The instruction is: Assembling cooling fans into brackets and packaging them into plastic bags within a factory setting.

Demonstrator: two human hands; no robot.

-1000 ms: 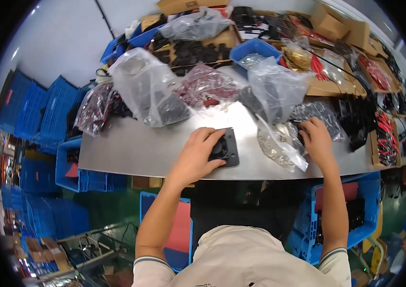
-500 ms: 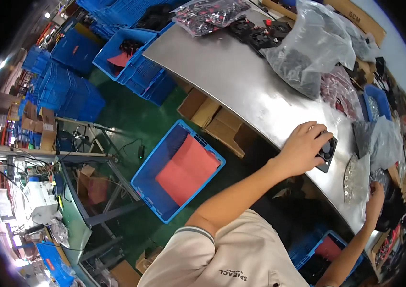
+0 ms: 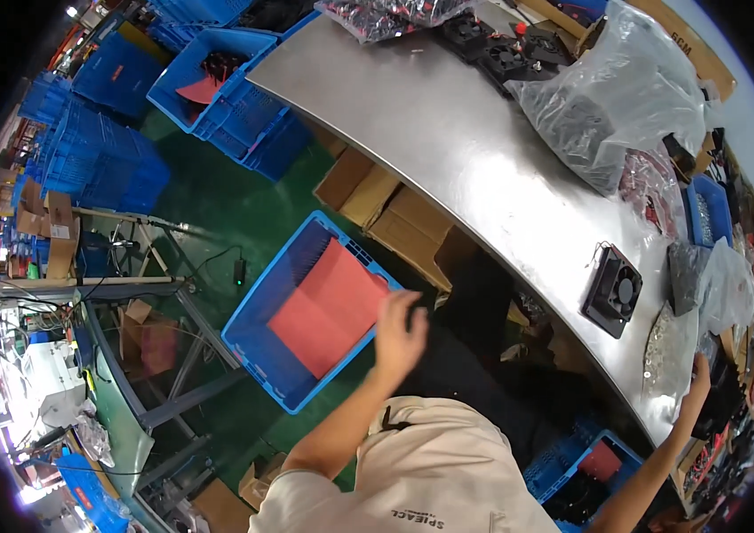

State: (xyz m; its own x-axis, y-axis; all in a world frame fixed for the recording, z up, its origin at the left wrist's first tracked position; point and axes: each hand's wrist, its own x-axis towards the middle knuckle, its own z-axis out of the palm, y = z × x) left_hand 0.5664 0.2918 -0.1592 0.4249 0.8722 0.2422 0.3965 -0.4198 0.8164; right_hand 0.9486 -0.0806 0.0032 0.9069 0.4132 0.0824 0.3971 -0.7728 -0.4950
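My left hand (image 3: 400, 336) is off the table, over the right rim of a blue crate (image 3: 263, 377). Its fingers are apart and nothing shows in them. Inside the crate lies a pink sheet (image 3: 331, 306). A square black cooling fan (image 3: 624, 291) rests on the metal table (image 3: 448, 133), its thin wires at the upper end; neither hand touches it. At the table's right side, my right hand (image 3: 699, 384) is beside a clear bag of washers (image 3: 668, 355) and some black parts (image 3: 722, 395). Its fingers are partly hidden, so any hold is unclear.
More fans (image 3: 503, 59) and a large clear plastic bag (image 3: 603, 102) occupy the table's far side. A small blue bin (image 3: 710, 211) stands at the right. Cardboard boxes (image 3: 403, 222) sit under the table edge, and another blue crate (image 3: 563, 457) is below right.
My left hand has let go of the fan and swung left and down, off the table to the crate. The fan stays on the table. My right hand remains at the right side.
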